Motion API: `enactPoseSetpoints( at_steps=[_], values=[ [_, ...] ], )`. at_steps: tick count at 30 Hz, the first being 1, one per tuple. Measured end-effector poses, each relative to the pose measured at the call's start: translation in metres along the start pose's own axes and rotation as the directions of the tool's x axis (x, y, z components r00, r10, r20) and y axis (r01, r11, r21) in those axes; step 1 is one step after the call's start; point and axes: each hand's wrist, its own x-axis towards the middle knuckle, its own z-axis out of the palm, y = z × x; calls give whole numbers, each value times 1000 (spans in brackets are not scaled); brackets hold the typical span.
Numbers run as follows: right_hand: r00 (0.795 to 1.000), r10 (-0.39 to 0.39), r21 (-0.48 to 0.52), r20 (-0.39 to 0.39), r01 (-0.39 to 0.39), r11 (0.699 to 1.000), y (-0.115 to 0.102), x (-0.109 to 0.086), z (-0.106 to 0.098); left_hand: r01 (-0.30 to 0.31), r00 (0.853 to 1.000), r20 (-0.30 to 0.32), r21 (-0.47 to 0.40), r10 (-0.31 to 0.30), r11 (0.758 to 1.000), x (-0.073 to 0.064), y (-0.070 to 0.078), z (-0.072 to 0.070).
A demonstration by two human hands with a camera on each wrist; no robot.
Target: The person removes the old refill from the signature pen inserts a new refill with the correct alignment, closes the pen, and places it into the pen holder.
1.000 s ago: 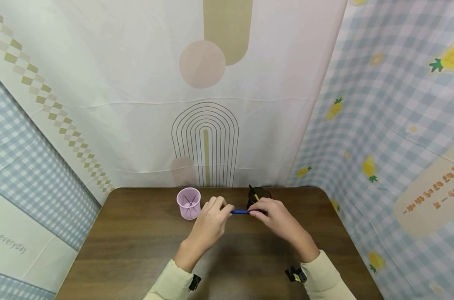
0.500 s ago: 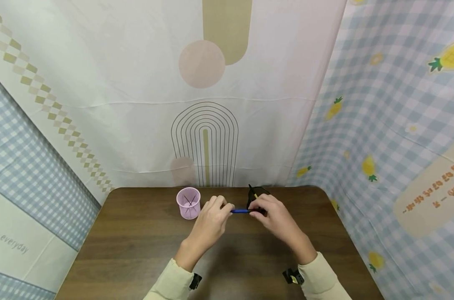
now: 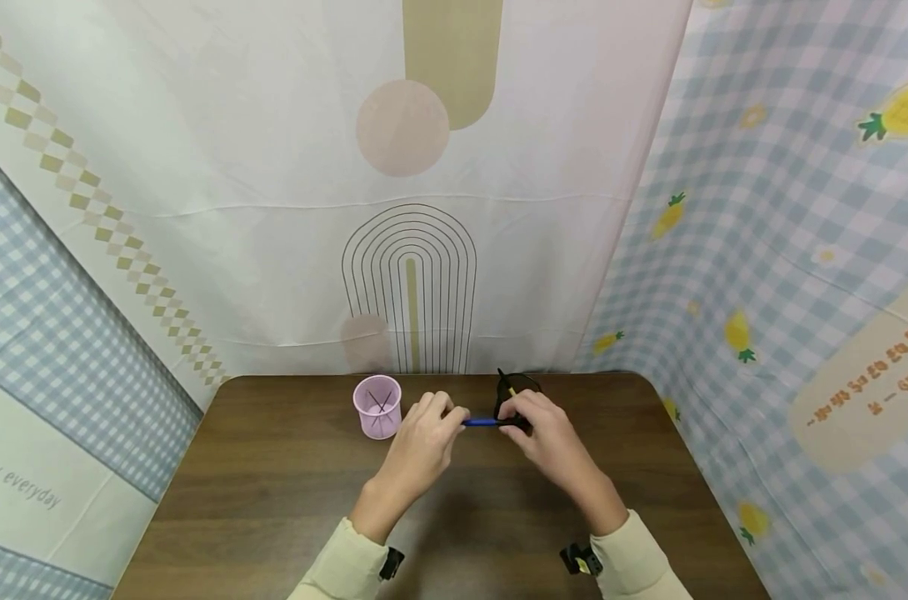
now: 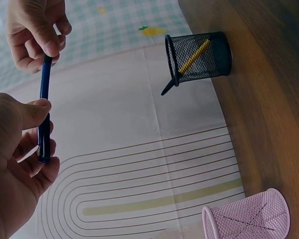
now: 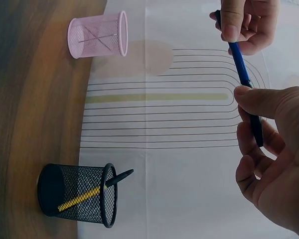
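A blue pen (image 3: 481, 422) with a dark end lies level between my two hands, above the table's far part. My left hand (image 3: 422, 437) pinches its left end; in the left wrist view the thumb and fingers (image 4: 37, 112) close around the barrel near the clip. My right hand (image 3: 547, 429) holds the black end, which shows between thumb and fingers (image 5: 261, 107) in the right wrist view. Behind the right hand stands a black mesh pen cup (image 5: 52, 189), partly hidden in the head view. A yellow pen with a black tip (image 5: 120, 178) leans in it.
A pink mesh pen cup (image 3: 380, 425) stands just left of my left hand, with nothing seen inside. The brown wooden table (image 3: 289, 500) meets a white patterned cloth (image 3: 289, 275) at its back edge. A blue checked cloth (image 3: 724, 208) hangs at the right.
My right wrist and forearm have swung slightly to the left, while its fingers stay on the black end. The left hand and the pen keep nearly the same place.
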Motion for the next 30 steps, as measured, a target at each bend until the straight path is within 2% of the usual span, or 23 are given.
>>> enactPoseSetpoints(
  at_steps=[12,16,23,30],
  values=[
    [1000,-15,44,-9,16,999,5,-3,2,-6,1000,-15,2,6,1000,-1,0,0],
    [1000,-22,32,19,22,999,7,-3,1,-10,1000,-22,4,10,1000,-1,0,1],
    [994,55,37,96,-58,998,7,0,-7,-12,1000,-27,4,12,1000,-2,-1,0],
    [990,6,41,140,-12,999,5,5,-12,-15,1000,-27,29,15,999,-2,0,-2]
  ],
)
